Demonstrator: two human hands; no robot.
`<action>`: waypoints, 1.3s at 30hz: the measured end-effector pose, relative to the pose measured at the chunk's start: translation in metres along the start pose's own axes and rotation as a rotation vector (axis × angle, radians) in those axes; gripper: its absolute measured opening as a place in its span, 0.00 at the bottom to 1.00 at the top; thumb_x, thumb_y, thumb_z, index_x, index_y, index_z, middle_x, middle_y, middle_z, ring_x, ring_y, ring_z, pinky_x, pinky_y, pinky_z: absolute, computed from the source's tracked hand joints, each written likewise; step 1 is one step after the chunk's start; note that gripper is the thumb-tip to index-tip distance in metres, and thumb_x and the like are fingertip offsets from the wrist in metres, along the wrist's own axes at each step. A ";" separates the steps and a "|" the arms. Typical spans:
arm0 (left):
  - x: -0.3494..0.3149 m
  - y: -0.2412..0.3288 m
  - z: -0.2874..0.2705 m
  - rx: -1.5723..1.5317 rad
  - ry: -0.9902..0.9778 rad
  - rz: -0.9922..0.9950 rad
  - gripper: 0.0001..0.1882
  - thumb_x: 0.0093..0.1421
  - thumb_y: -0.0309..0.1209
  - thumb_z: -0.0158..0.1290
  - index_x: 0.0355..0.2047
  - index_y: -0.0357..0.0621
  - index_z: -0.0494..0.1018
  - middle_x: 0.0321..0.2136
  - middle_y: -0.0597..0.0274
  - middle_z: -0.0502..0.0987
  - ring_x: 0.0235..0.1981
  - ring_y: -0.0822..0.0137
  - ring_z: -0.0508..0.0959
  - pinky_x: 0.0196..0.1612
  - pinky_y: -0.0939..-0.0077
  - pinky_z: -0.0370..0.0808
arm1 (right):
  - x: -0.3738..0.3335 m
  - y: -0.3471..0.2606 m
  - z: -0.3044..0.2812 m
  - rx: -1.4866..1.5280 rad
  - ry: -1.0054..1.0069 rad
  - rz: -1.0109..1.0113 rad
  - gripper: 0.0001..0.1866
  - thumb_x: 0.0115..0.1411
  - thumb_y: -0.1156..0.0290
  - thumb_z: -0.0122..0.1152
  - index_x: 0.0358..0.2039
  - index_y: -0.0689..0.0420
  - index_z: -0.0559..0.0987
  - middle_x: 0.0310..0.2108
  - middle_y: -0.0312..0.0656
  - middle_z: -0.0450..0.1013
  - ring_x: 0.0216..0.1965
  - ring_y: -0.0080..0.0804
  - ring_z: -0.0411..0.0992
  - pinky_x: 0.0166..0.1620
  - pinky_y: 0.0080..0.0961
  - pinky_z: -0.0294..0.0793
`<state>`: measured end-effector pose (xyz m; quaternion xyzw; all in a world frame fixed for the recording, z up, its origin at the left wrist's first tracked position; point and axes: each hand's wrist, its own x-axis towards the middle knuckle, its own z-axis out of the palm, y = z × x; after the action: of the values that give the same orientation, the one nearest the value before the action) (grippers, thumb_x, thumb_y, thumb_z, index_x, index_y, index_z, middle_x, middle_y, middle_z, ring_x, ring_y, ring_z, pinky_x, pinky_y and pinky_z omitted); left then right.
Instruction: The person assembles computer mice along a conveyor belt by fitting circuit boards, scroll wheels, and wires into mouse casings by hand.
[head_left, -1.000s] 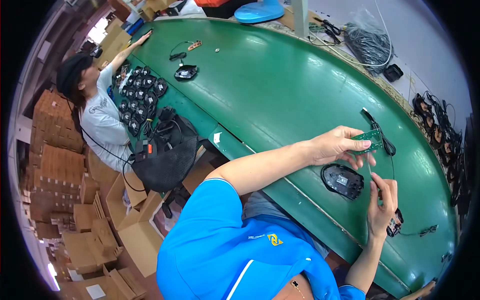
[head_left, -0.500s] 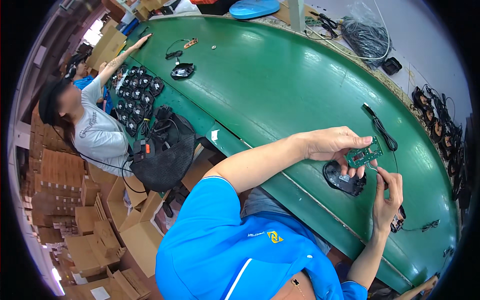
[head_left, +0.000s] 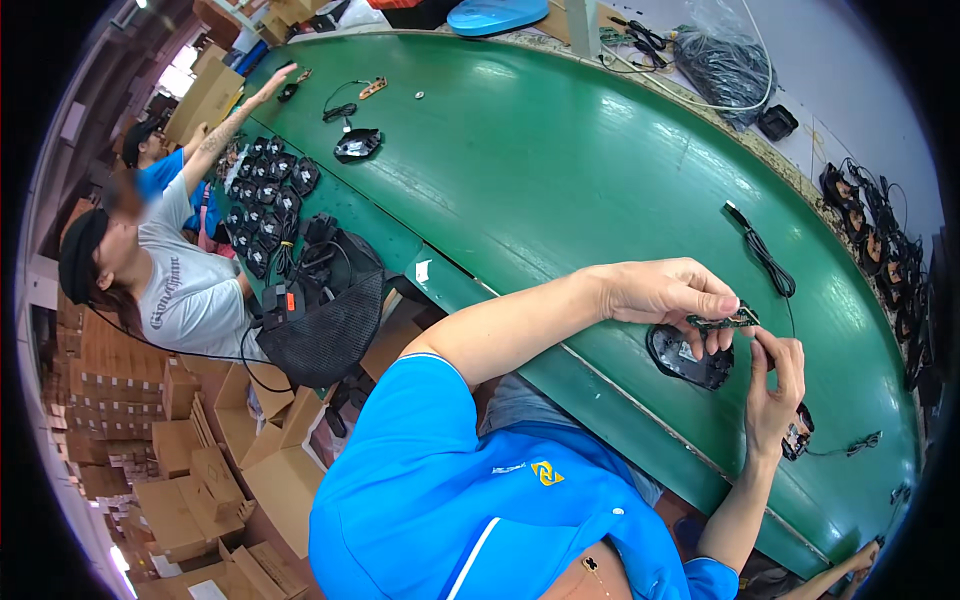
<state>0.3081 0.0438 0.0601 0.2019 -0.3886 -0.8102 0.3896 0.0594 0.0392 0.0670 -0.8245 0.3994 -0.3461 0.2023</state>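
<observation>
My left hand (head_left: 672, 295) pinches a small green circuit board (head_left: 738, 318) between thumb and fingers, holding it above the green bench. The board is seen nearly edge-on. At its right end is my right hand (head_left: 778, 392), thumb and forefinger closed on a thin cable, which the fingers largely hide. Underneath the board, a black plastic shell (head_left: 682, 362) rests open on the bench, partly covered by my left fingers. Beyond my hands a coiled black cable (head_left: 768, 258) with a plug lies on the bench, its thin lead running toward my right hand.
Right of my wrist sits another small assembly (head_left: 797, 435) with a lead. Many black shells (head_left: 268, 190) stand by a co-worker (head_left: 185, 280) at the left, near a black mesh bag (head_left: 330, 325). Black parts with cables (head_left: 885, 260) line the far right ledge. Cardboard boxes (head_left: 275, 450) fill the floor.
The circuit board has tipped from face-up to nearly edge-on in my left hand. My right fingers stay close to its end. The co-worker's head has turned and a dark part now shows below their outstretched hand.
</observation>
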 end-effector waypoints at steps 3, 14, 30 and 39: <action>0.003 0.001 -0.001 0.052 0.006 -0.005 0.20 0.69 0.41 0.58 0.46 0.33 0.80 0.31 0.55 0.82 0.33 0.67 0.81 0.37 0.77 0.81 | -0.001 0.002 -0.002 -0.008 0.001 -0.001 0.12 0.60 0.82 0.64 0.44 0.58 0.84 0.31 0.37 0.70 0.32 0.29 0.66 0.37 0.25 0.67; -0.002 0.011 -0.002 0.760 0.069 0.104 0.17 0.63 0.31 0.61 0.50 0.37 0.79 0.43 0.56 0.78 0.43 0.63 0.76 0.48 0.69 0.75 | 0.012 0.018 -0.023 0.298 -0.103 0.329 0.06 0.63 0.75 0.65 0.40 0.58 0.84 0.36 0.36 0.79 0.40 0.26 0.71 0.49 0.22 0.69; -0.004 -0.032 0.020 1.619 0.055 0.411 0.25 0.53 0.40 0.69 0.50 0.48 0.78 0.42 0.64 0.75 0.45 0.60 0.69 0.54 0.62 0.63 | -0.024 0.032 -0.023 0.011 -0.347 0.144 0.02 0.65 0.71 0.63 0.36 0.53 0.83 0.31 0.33 0.69 0.39 0.27 0.64 0.57 0.30 0.57; -0.002 -0.037 0.017 1.620 0.050 0.401 0.25 0.53 0.40 0.69 0.50 0.48 0.78 0.43 0.63 0.75 0.46 0.59 0.69 0.54 0.61 0.63 | -0.020 0.032 -0.028 0.012 -0.408 0.211 0.03 0.66 0.71 0.62 0.35 0.52 0.81 0.29 0.33 0.68 0.38 0.27 0.63 0.58 0.30 0.56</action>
<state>0.2809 0.0679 0.0420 0.3644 -0.8708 -0.1909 0.2691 0.0141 0.0342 0.0583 -0.8297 0.4324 -0.1514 0.3188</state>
